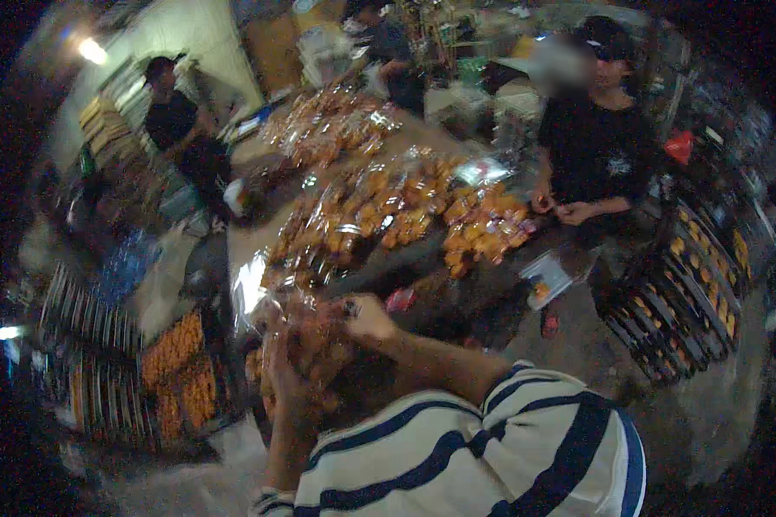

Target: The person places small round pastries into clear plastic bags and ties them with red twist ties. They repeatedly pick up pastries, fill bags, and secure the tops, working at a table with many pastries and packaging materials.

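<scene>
A clear plastic bag (319, 338) with orange-brown pieces in it lies between my two hands, close to my body at the table's near edge. My left hand (286, 372) is closed along the bag's left side. At the bag's upper right, my right hand (369, 319) is closed with its fingers curled in on the plastic. Motion blur and glare hide the exact fingertips. Just beyond my hands spreads a heap of clear-wrapped golden-orange pieces (388, 202), whose kind I cannot make out. A small red packet (400, 300) lies right of my right hand.
Across the table, a person in black (599, 146) works with both hands; another person (177, 121) stands at the far left. Racks of trays with orange pieces stand at right (677, 293) and left (181, 370). A clear tray (545, 280) sits by the table's right edge.
</scene>
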`<state>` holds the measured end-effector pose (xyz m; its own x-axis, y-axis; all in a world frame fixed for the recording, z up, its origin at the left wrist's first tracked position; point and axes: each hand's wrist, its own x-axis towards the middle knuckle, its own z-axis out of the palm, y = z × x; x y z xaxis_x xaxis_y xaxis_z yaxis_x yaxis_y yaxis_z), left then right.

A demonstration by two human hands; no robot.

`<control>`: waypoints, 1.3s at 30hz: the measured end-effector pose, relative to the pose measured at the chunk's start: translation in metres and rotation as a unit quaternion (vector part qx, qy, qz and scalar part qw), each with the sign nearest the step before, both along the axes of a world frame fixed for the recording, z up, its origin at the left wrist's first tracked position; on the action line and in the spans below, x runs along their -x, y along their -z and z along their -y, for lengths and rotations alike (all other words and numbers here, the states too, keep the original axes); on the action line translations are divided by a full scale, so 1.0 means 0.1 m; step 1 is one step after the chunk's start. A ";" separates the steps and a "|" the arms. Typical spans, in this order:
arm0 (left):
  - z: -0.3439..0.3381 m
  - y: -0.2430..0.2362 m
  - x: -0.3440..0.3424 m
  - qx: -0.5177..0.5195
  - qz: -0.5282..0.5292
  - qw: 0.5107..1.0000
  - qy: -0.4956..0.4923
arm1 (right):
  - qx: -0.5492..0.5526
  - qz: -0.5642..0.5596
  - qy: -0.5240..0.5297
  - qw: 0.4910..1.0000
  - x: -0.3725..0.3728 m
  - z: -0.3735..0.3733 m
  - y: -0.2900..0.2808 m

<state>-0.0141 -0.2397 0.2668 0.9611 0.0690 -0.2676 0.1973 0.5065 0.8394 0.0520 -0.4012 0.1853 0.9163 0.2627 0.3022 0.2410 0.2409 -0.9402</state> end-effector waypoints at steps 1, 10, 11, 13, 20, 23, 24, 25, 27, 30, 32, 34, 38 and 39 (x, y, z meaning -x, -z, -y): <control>-0.03 0.08 0.00 0.012 0.036 0.999 0.000 | 0.105 0.033 0.102 0.989 0.07 -0.05 -0.06; -0.70 0.38 0.38 -0.266 0.311 0.912 -0.004 | -0.214 -0.211 -0.267 0.916 0.91 -0.51 -0.43; -0.70 0.35 0.46 -0.317 0.288 0.902 -0.047 | -0.190 -0.234 -0.219 0.928 0.94 -0.52 -0.41; -0.66 0.32 0.56 -0.348 0.332 0.874 -0.073 | -0.207 -0.334 -0.174 0.903 0.95 -0.52 -0.37; -0.76 0.49 0.66 -0.076 0.043 0.988 0.125 | 0.076 -0.017 -0.017 0.997 0.97 -0.53 -0.35; -0.73 0.57 0.66 -0.110 0.171 0.975 0.094 | -0.237 -0.095 -0.232 0.939 1.04 -0.56 -0.38; -0.68 0.60 0.64 -0.157 0.187 0.967 0.065 | -0.208 -0.075 -0.219 0.950 1.05 -0.58 -0.38; -0.67 0.63 0.60 -0.199 0.197 0.957 0.072 | 0.018 0.025 -0.091 0.995 1.00 -0.53 -0.37; -0.57 0.72 0.48 -0.212 0.172 0.959 0.078 | 0.184 0.025 0.026 0.982 0.86 -0.43 -0.32; -0.42 0.93 0.28 -0.120 0.105 0.985 0.065 | 0.246 -0.001 0.068 0.967 0.56 -0.21 -0.15; -0.34 1.09 0.04 -0.042 0.111 0.992 0.051 | 0.225 0.036 0.008 0.974 0.38 -0.13 0.03; -0.29 1.21 -0.17 -0.085 0.115 0.988 0.056 | 0.261 0.091 0.006 0.961 0.27 -0.01 0.19; -0.12 1.40 -0.54 -0.247 0.233 0.937 0.077 | 0.371 0.163 0.076 0.911 -0.12 0.26 0.43; -0.07 1.44 -0.64 -0.224 0.239 0.939 0.101 | 0.371 0.156 0.065 0.913 -0.22 0.33 0.47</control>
